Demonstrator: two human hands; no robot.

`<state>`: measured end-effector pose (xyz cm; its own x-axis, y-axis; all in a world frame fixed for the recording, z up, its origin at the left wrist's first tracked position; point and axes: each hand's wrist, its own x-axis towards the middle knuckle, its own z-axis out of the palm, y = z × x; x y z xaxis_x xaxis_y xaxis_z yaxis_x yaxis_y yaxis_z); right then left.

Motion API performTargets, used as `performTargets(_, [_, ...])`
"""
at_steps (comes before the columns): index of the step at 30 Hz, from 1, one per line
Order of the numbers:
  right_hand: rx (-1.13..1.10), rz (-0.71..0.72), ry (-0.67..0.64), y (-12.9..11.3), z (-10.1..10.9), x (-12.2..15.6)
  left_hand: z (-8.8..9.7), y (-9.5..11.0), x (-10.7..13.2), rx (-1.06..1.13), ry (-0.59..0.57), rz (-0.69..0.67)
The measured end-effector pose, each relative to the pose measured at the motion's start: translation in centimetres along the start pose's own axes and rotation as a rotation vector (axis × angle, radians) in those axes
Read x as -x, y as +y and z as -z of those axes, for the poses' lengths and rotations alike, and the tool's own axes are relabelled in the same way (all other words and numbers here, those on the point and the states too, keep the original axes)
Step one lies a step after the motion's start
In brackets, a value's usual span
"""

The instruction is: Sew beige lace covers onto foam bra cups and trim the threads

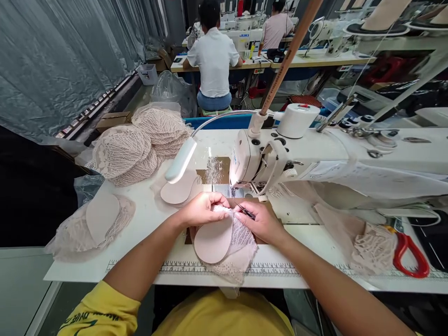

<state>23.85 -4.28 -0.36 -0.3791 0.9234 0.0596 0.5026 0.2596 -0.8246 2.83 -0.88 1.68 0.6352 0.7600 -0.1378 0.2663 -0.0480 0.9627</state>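
My left hand (206, 208) pinches the top edge of a pale pink lace piece (243, 240), between thumb and fingers. A smooth teardrop-shaped pad (213, 242) lies against this lace, below my left hand. Held in my right hand (262, 220) is a small dark pair of thread snips (246, 211), its tip pointing left at the lace edge. My right thumb and fingertips are close to the same edge; whether they also grip the lace is hard to see. Just beyond both hands stands the needle area of a white sewing machine (245, 158).
Stacks of lace pieces (122, 151) stand at the back left. Two more pads, one on lace (101, 219) and one near the lamp (182, 158), lie left. Red-handled scissors (411, 256) and crumpled lace (374, 247) are at right. Ahead, a person in white (214, 60) sits.
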Motion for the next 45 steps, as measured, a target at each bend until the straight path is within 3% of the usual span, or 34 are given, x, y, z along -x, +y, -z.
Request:
performTargets(4, [-0.026, 0.016, -0.017, 0.3, 0.0, 0.2, -0.1, -0.6, -0.2, -0.011, -0.003, 0.077])
performTargets(11, [-0.137, 0.013, -0.038, 1.4, 0.3, 0.5, -0.4, -0.9, -0.3, 0.194, -0.081, 0.172])
performTargets(27, [-0.140, -0.007, -0.064, 1.0, 1.1, 0.7, -0.9, -1.5, -0.5, 0.236, -0.023, 0.161])
performTargets(34, [-0.068, 0.034, -0.051, 0.6, 0.8, 0.7, -1.0, -1.2, -0.6, 0.207, -0.068, 0.130])
performTargets(41, [-0.118, 0.022, -0.020, 0.9, 0.5, 0.7, -1.1, -0.9, -0.5, 0.177, -0.069, 0.205])
performTargets(45, [-0.101, 0.046, -0.043, 0.7, 0.6, 0.5, -1.1, -1.2, -0.7, 0.134, -0.084, 0.149])
